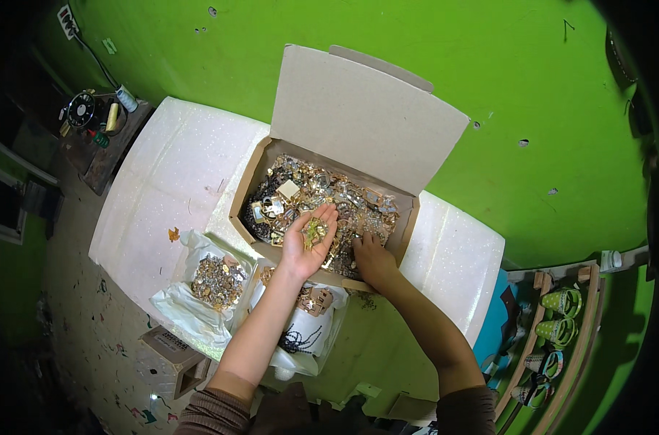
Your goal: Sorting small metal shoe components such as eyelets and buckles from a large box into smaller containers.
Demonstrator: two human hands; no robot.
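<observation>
An open cardboard box (246, 190) holds a heap of small metal trinkets (329, 185), mostly gold, silver and dark pieces. Above the heap, my left hand (306, 246) is turned palm up and slightly cupped, with small yellow-green pieces (315, 233) lying in it. My right hand (375, 262) reaches over the front right of the box into the heap. Its fingertips are bent down and close together among the pieces; whatever they grip is too small to make out. A cream square piece (288, 190) sits on top of the heap.
The box lid (366, 109) stands raised against the green wall. On the white sparkly table (170, 159), plastic-lined bundles of trinkets (217, 283) and dark beads (298, 339) sit in front. Green sandals (558, 332) hang on a wooden rack at right; a small fan (81, 109) is far left.
</observation>
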